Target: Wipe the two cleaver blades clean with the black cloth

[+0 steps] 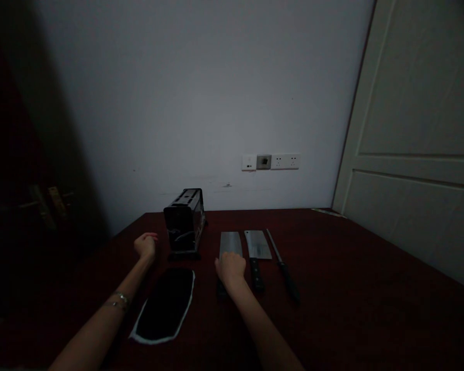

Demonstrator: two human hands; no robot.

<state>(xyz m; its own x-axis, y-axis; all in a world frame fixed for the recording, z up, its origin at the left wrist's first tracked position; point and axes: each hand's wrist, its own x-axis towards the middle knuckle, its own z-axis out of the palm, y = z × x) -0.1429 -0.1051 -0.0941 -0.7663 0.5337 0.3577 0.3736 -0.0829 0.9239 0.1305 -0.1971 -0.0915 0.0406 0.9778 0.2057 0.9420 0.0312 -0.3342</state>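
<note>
My right hand [231, 268] is closed over the join of blade and handle of a cleaver [230, 242]. The blade points away from me, and part of the black handle shows below my hand. Just right of it lies a second cleaver [258, 246] with a riveted black handle, then a honing steel [288, 278]. My left hand [145, 246] is curled shut at the left, nothing visible in it. Right of that hand stands a black slotted knife block [183, 224], with a gap between them.
A black oval piece with a white edge [166, 306] lies between my forearms on the dark red table [332, 288]. Wall sockets [285, 162] sit above the table's back edge. A pale panelled door [413, 129] stands at the right, and a door handle shows at the dim left.
</note>
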